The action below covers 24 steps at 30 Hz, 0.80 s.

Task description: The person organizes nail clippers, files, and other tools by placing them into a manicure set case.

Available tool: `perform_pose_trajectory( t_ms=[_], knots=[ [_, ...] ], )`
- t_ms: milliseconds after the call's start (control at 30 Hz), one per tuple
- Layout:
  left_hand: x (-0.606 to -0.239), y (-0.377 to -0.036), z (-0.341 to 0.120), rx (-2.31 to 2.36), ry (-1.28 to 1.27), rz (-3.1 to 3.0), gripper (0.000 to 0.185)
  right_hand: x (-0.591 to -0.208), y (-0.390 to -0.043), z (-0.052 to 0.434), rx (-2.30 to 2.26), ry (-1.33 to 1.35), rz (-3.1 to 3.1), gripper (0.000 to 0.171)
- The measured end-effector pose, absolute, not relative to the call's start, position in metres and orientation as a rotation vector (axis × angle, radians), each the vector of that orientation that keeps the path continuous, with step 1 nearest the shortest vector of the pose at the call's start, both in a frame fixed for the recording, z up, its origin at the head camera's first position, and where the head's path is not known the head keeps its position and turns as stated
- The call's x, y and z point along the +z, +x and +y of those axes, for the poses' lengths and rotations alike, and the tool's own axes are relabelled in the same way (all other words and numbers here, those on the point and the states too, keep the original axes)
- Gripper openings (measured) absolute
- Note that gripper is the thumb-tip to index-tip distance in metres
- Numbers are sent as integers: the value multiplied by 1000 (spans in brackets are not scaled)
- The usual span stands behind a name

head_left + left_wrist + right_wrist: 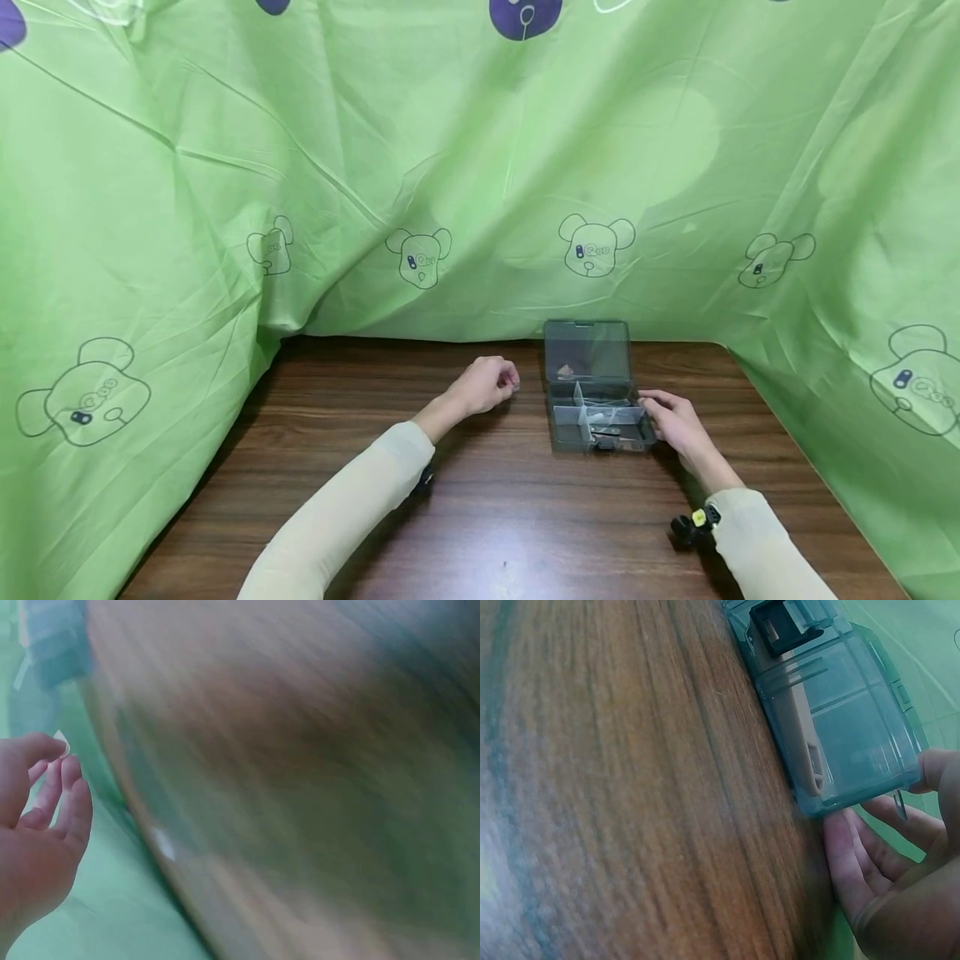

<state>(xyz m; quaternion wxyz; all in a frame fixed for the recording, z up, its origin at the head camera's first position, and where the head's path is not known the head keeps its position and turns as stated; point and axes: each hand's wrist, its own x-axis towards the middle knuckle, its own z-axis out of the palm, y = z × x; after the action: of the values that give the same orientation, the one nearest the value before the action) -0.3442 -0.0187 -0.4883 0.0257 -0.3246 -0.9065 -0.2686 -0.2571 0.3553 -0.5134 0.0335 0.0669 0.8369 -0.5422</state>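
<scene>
Fingers of the right hand [675, 421] curl against the open box [596, 412] from its right end, while the left hand [487, 385], well apart leftward, pinches a small clear piece [61, 742]

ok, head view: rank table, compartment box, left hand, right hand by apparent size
1. table, by far the largest.
2. compartment box, lid open.
3. left hand and right hand: they look about alike, so no ranking between them. The left pinches a small clear piece; the right grips the box's side.

Translucent smooth plastic box [596, 400] (grey-tinted) on wood-grain table [480, 517].
</scene>
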Motion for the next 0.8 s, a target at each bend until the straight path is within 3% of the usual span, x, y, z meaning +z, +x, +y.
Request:
perform_pose_trajectory(
  t_ms=[367,800],
  knots=[
    [-468,-315,26,-923,-1268,-2694,8,-513,-256,356,-1664,201,2577,50],
    [-475,-300,48,-902,-1292,-2698,7,-513,-258,354,-1707,212,2572,47]
  ],
)
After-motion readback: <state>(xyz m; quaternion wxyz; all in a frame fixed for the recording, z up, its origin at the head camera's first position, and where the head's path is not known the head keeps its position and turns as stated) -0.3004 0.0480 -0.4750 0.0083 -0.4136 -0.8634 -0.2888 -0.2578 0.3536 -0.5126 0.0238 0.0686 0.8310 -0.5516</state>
